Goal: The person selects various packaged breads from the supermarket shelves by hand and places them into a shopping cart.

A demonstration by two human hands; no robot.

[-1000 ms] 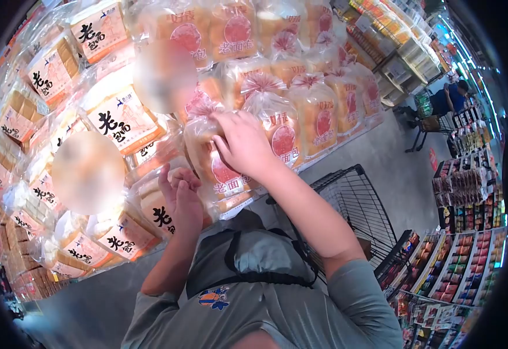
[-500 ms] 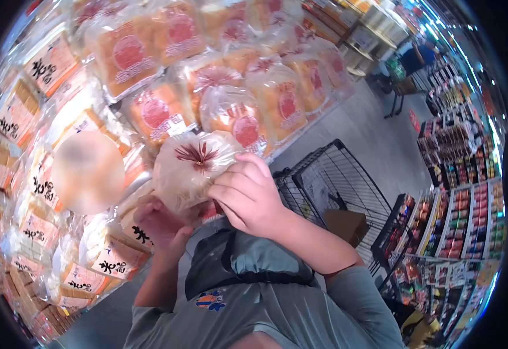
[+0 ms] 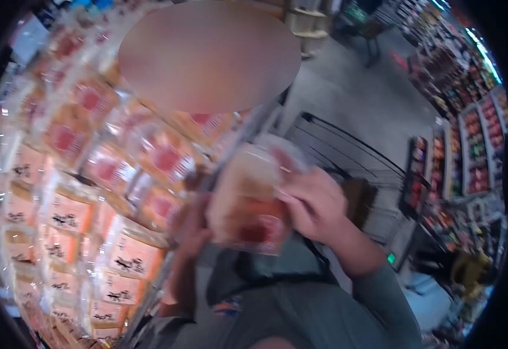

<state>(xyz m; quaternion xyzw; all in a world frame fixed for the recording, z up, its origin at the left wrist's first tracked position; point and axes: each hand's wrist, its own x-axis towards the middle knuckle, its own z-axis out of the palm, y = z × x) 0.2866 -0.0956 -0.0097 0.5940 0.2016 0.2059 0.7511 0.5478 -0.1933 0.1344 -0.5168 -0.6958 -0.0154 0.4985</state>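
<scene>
A clear plastic bag of bread (image 3: 245, 200) with a red printed label is held in front of my torso, its gathered top tilted to the upper right. My right hand (image 3: 315, 203) is closed on the bag near that gathered end, thumb and fingers pinching the plastic. At the bag's left side is my left hand (image 3: 193, 227), blurred and partly hidden, so its grip and contact are unclear.
Rows of bagged bread with red round labels (image 3: 164, 157) and packs with orange labels and black characters (image 3: 132, 259) fill the left display. A black wire shopping cart (image 3: 353, 145) stands at right, beyond it stocked shelves (image 3: 478, 145). A blurred oval covers the upper middle.
My right hand has moved right with the bread bag, which has turned from its tied top to show its side and label. The view has swung, bringing more orange-labelled packs beside me.
</scene>
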